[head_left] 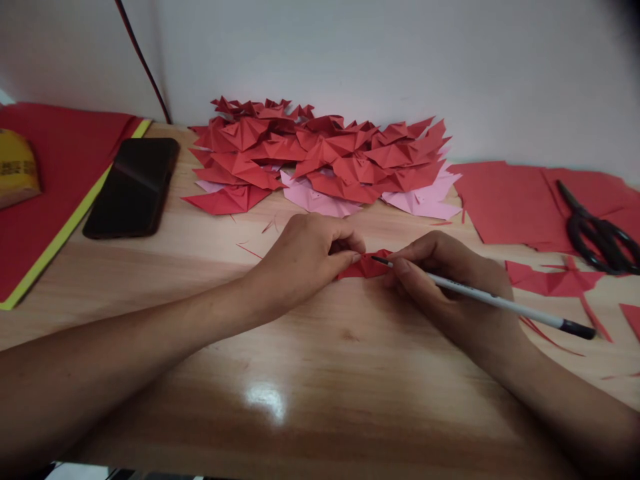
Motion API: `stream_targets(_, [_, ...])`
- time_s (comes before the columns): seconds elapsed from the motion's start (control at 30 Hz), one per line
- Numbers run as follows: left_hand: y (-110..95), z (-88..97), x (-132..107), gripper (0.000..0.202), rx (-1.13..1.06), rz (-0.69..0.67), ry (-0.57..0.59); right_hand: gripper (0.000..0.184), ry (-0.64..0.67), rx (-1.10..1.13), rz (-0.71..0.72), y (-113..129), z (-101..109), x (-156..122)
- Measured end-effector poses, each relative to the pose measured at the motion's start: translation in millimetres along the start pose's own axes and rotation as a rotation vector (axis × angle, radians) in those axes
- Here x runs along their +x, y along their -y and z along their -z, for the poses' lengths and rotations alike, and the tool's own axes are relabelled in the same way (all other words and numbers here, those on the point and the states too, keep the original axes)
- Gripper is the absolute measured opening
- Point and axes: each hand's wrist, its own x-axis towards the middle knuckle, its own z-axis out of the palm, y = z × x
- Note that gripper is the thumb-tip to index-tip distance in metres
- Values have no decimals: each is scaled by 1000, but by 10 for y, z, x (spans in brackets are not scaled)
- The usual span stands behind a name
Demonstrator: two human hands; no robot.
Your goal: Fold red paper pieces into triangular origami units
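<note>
My right hand [450, 283] grips a white pencil [480, 295] with a black end, its dark tip touching or just over a small folded red paper piece [367, 268]. That piece lies on the wooden table between my hands. My left hand [313, 257] pinches its left edge between thumb and finger. Behind them rises a heap of folded red paper pieces [320, 150], several with small drawn dots. Some folded pink pieces [320, 199] poke out at the heap's lower edge.
Black-handled scissors [590, 233] rest on flat red paper sheets [505, 200] at the right. Nearby lie another folded red piece [550, 279] and thin paper scraps. At left are a black phone [133, 187], large red paper [70, 153] and a yellow object [17, 167]. A wall stands behind.
</note>
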Motion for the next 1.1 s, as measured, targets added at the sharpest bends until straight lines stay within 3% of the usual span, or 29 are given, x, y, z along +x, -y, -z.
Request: stream_targets(1.1, [27, -5, 9, 16, -12, -18, 9, 13, 28, -70, 26, 15, 31, 20])
